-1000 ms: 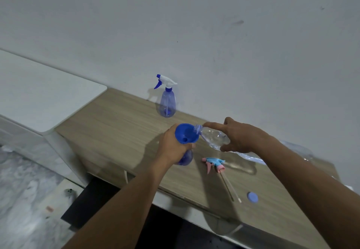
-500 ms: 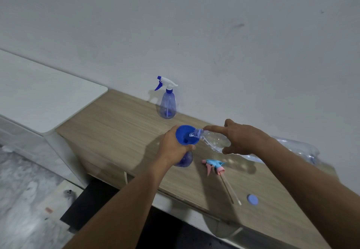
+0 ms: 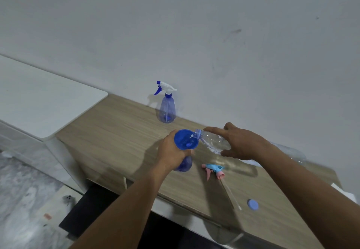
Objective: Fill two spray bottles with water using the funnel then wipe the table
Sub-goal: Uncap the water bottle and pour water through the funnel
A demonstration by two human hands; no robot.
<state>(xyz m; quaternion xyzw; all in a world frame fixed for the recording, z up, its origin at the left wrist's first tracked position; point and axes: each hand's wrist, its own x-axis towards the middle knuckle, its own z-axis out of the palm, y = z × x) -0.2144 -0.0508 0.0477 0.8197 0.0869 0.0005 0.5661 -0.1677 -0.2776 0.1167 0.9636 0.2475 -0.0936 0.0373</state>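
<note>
My left hand [image 3: 171, 153] grips a blue spray bottle [image 3: 184, 164] standing on the wooden table [image 3: 120, 131], with a blue funnel [image 3: 185, 139] seated in its neck. My right hand [image 3: 243, 143] holds a large clear water bottle [image 3: 214, 141] tilted, its mouth over the funnel rim. The bottle's pink and blue spray head [image 3: 214, 169] with its dip tube lies on the table to the right. A second blue spray bottle [image 3: 167, 108] with a white and blue trigger stands capped near the wall.
A round blue cap [image 3: 252, 205] lies near the table's front edge at right. A white counter [image 3: 39, 100] adjoins the table on the left. The wall runs directly behind. A white cloth corner [image 3: 342, 190] shows at the far right.
The clear bottle has tipped a little more, its mouth now resting over the funnel rim. Both hands have stayed nearly where they were.
</note>
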